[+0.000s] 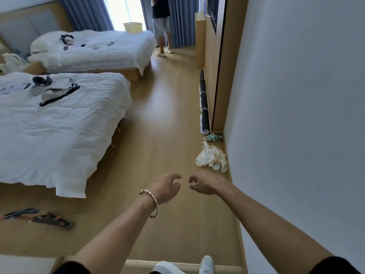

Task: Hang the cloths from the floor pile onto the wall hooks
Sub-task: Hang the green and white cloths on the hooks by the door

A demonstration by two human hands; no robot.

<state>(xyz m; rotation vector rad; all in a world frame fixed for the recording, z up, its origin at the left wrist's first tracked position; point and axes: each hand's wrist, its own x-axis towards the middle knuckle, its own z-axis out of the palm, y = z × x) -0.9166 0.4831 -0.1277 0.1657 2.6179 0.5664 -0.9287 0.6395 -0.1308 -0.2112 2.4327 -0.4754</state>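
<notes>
A crumpled cream-white cloth pile [210, 156] lies on the wooden floor against the white wall [296, 115] at the right. Just beyond it sits a small green-and-white striped cloth [213, 137]. My left hand [166, 187], with a bracelet on its wrist, and my right hand [204, 182] reach forward side by side above the floor, short of the pile. Both hold nothing, with fingers loosely curled and apart. No wall hooks are in view.
Two beds with white duvets [59, 125] fill the left side. A dark rolled mat [204, 103] lies along the wall past the cloths. Another person [162, 26] stands by the far curtains. Orange-black straps [51, 220] lie on the floor at left.
</notes>
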